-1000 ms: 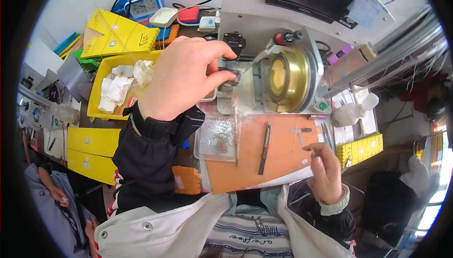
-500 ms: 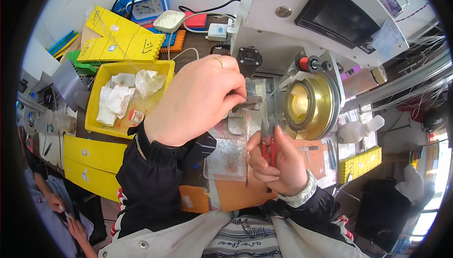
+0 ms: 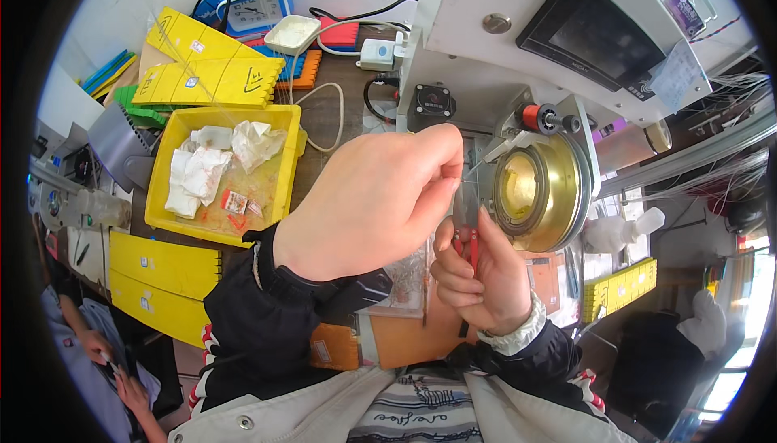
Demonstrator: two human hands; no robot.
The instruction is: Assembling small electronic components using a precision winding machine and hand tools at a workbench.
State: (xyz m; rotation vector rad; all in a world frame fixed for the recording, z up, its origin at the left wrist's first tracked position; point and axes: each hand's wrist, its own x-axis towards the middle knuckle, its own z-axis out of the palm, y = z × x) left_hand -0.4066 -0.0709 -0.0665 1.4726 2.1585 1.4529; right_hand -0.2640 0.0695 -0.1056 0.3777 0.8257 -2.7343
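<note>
The red-handled snips (image 3: pixel 474 247) are held in the right hand (image 3: pixel 487 277), the fingers being curled round the handles and the thumb laid along the far side. The long axis of the tool is directed away from the body, nearly upright in the view, with the handles toward the wearer and the grey tips foremost. Whether the blades are parted or closed cannot be told.

The left hand (image 3: pixel 368 204) is positioned palm down, with thumb and forefinger brought together at the tips and the other fingers folded beneath. Whether anything fine is pinched there cannot be told — the gap is masked by the fingers themselves.

The governing relation is as follows: the tips of the snips lie just to the right of the left fingertips, slightly nearer the wearer. The tool is approached most closely by the left hand from the left; on its right, the brass-coloured wheel (image 3: pixel 542 200) is mounted close by.

Beyond the left fingertips, a black square motor block (image 3: pixel 435 103) is fitted. Below the hands, a clear shallow tray (image 3: pixel 405 307) is partly covered. Farther left, a yellow tray (image 3: pixel 202 231) is placed — crumpled white tissues (image 3: pixel 198 174) are contained in it.
</note>
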